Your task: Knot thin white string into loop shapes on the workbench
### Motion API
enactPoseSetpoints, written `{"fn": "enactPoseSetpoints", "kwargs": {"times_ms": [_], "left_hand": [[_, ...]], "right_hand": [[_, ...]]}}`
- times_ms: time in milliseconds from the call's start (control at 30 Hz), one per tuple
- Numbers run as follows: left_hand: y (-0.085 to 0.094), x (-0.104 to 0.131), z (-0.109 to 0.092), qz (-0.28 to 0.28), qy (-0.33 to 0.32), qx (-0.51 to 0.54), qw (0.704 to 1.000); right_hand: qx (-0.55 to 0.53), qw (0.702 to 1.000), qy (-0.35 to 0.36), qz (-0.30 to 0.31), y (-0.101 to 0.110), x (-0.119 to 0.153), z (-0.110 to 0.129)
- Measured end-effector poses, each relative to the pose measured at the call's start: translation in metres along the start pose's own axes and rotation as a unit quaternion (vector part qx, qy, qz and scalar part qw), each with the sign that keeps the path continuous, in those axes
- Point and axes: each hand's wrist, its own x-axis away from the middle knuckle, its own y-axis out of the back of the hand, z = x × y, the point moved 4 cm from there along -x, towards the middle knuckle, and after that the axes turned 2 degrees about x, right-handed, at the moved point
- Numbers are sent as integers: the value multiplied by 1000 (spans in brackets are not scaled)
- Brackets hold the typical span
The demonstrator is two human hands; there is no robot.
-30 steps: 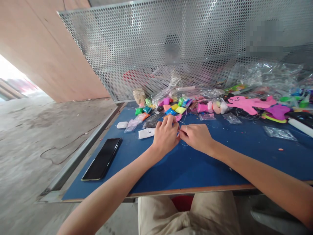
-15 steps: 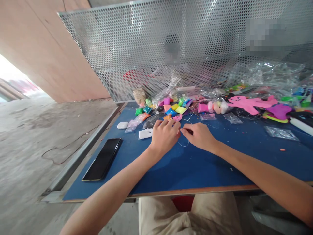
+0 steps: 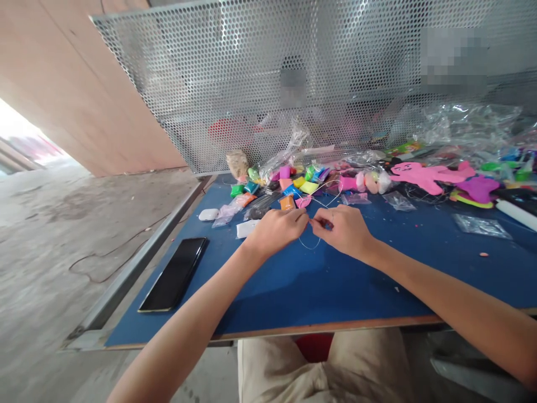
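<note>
My left hand [image 3: 277,229] and my right hand [image 3: 343,228] meet above the middle of the blue table [image 3: 302,296], fingertips almost touching. Each has thumb and fingers pinched on a thin white string [image 3: 340,193]. Part of it curves out behind the hands, and another loop hangs just below the fingertips. The exact spot where the fingers grip is too small to make out. Partly behind my left hand lies a white flat piece [image 3: 245,228]. Small colourful packets, among them an orange one [image 3: 287,202] and a pink one [image 3: 302,202], lie just beyond the fingers.
A black phone [image 3: 174,274] lies at the left. Beside the packets rests a white rounded case [image 3: 208,214]. Clear plastic bags [image 3: 470,126] and a pink figure [image 3: 428,174] crowd the back right. A perforated metal panel [image 3: 235,73] stands along the far edge.
The string's rear loop has spread wider to the right, and its lower loop has shifted left. My left wrist has swung slightly left and flattened; both hands stay pinched close together.
</note>
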Motion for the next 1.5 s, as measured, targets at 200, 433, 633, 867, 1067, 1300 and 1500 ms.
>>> {"fn": "enactPoseSetpoints", "kwargs": {"times_ms": [200, 433, 633, 867, 1067, 1300, 1500], "left_hand": [[-3, -8, -8, 49, 52, 10, 997], [-3, -35, -25, 116, 121, -21, 986], [-3, -43, -23, 73, 99, -61, 991], [-17, -41, -19, 25, 19, -93, 995], [-23, -35, -11, 4, -26, -77, 997], [-26, -32, -8, 45, -47, -51, 997], [-26, -30, -9, 88, -81, -52, 991]], "right_hand": [[-8, 999, -28, 40, -1, 2, -1], [36, 994, -78, 66, -4, -3, -15], [38, 993, -94, 56, 1, -5, -24], [48, 996, -75, 23, 0, -1, -28], [59, 996, -51, 35, -3, -2, -28], [45, 996, -36, 65, -11, -2, -28], [-18, 997, 39, 63, -21, 0, -28]]}}
